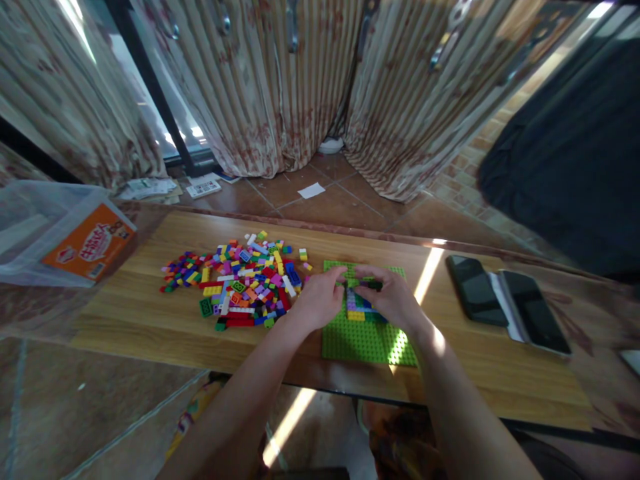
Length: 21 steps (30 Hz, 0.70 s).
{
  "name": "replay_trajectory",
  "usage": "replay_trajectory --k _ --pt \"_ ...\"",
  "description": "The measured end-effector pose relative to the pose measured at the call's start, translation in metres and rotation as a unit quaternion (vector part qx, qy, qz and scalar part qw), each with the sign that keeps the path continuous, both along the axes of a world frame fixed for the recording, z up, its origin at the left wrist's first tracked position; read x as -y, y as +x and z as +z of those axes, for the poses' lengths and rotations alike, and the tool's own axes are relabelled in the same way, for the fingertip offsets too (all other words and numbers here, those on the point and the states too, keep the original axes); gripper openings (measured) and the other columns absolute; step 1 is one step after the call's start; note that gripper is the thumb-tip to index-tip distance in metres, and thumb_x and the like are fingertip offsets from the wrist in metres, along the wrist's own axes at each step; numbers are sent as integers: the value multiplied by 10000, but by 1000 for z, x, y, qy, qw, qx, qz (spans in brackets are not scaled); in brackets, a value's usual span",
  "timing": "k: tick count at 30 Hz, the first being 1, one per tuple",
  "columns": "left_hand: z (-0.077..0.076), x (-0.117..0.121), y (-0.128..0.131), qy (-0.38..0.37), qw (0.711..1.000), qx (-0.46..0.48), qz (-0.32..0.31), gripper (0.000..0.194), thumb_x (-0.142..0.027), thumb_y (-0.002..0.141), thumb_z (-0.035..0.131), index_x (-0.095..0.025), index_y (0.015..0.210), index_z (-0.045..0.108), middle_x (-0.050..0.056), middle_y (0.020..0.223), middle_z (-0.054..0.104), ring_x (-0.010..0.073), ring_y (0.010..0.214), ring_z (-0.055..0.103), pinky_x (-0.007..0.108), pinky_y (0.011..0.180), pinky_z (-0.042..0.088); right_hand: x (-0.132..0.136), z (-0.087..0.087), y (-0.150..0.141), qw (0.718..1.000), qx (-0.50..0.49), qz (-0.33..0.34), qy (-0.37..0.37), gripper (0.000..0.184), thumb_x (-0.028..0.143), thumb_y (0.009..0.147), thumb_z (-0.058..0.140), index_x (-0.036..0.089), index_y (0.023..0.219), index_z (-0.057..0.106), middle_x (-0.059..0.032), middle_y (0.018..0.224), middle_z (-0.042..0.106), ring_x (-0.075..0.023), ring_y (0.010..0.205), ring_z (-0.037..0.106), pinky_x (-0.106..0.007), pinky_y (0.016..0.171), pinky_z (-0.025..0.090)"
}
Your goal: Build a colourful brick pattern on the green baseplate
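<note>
A green studded baseplate (350, 341) lies on the wooden bench, with a small build of toy bricks (356, 315) on it in yellow, lavender, blue and green. My right hand (393, 297) is over the right side of this build, its thumb and fingers closed around a dark toy brick (374, 285). At the build's left, my left hand (323, 297) hovers above the baseplate with fingers curled and the tips close together. Whatever the left fingertips hold, if anything, is too small to make out. Both hands partly cover the plate's upper half.
Left of the baseplate spreads a pile of loose coloured bricks (250, 280). A clear plastic bin (45, 220) with an orange label stands at the far left. Two dark phones (477, 290) (534, 310) lie at the right, with something white between them. Curtains (280, 93) hang behind the bench.
</note>
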<state>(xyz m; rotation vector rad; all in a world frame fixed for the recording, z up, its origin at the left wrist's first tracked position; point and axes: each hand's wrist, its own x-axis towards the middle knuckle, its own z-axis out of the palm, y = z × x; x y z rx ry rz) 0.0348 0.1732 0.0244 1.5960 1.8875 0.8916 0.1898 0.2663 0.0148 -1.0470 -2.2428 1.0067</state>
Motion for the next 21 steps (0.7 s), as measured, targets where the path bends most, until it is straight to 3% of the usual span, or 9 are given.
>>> replay_trajectory --k 9,21 --pt "0 0 1 0 1000 8 4 458 -93 846 471 -148 1296 532 94 1130 711 211 1063 662 368 988 489 -4 2 -1 999 20 30 31 173 321 826 617 253 924 743 -17 953 743 -204 916 673 -376 878 496" --pt "-2 0 1 4 1000 9 3 464 -87 842 473 -128 1300 534 102 1130 710 214 1055 662 368 993 484 -3 3 -6 999 18 16 21 146 300 819 628 271 867 763 -4 877 747 -193 836 676 -338 794 492"
